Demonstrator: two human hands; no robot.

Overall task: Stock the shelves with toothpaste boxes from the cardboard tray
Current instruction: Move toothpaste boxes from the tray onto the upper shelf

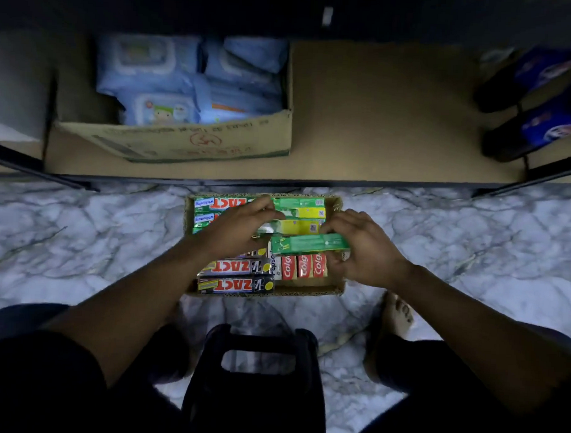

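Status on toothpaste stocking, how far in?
Barely started. Done: no toothpaste shows on the shelf, only a carton of wipes. In hand: the right hand grips a green box over the cardboard tray; the left hand is on the green-yellow boxes. Left: the tray looks nearly full, ZACT boxes and Colgate boxes included.

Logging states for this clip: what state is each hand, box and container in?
cardboard tray: on floor, nearly full of boxes.
right hand: grips green box, tilted, raised over the tray.
left hand: fingers curled over green-yellow boxes in tray; grip unclear.
carton: on shelf, open-topped, holding blue packs.
shelf: no toothpaste boxes seen on it.
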